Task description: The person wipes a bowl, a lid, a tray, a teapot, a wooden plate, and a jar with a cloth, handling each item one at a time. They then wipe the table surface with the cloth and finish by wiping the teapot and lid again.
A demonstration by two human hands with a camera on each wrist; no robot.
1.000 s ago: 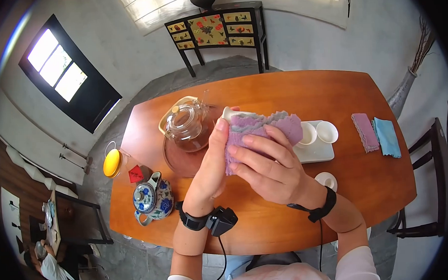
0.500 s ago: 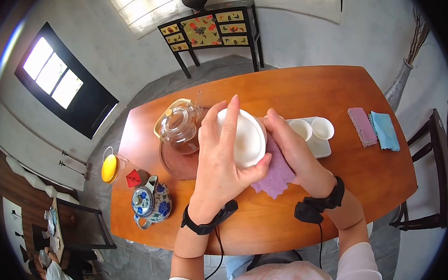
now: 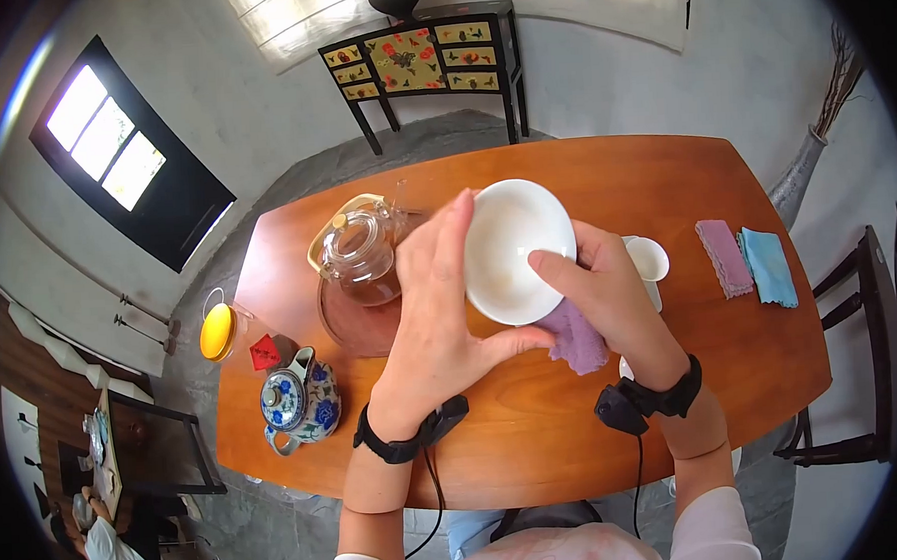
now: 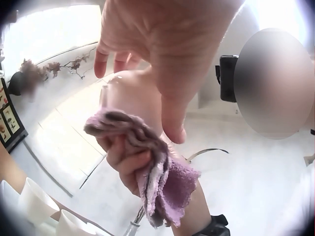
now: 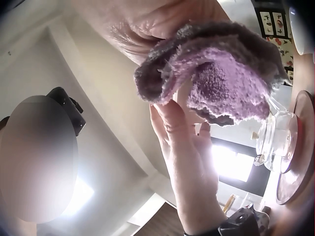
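A white porcelain bowl [image 3: 510, 239] is held up over the table, its hollow inside facing the head camera. My right hand [image 3: 619, 291] grips it from the right, thumb over the rim and inside. Bunched in the same hand, a purple and grey cloth [image 3: 576, 342] hangs below the bowl; it shows large in the left wrist view too, with the right fingers curled into it. Around the bowl's left side stands my left hand [image 3: 422, 316], fingers straight and thumb stretched out beneath. The left fingertips are partly hidden behind the bowl.
To the left, a glass teapot [image 3: 359, 252] stands on a round brown tray [image 3: 343, 330]. Nearer are a blue-and-white teapot [image 3: 311, 396] and a yellow-lidded jar [image 3: 217, 332]. On the right lie a white cup [image 3: 648, 259], a folded purple cloth [image 3: 724, 258] and a blue cloth [image 3: 768, 266].
The bowl has turned from base-up, wrapped in cloth, to showing its inside. The left fingers have straightened around its side, and the right hand's thumb has come over the rim.
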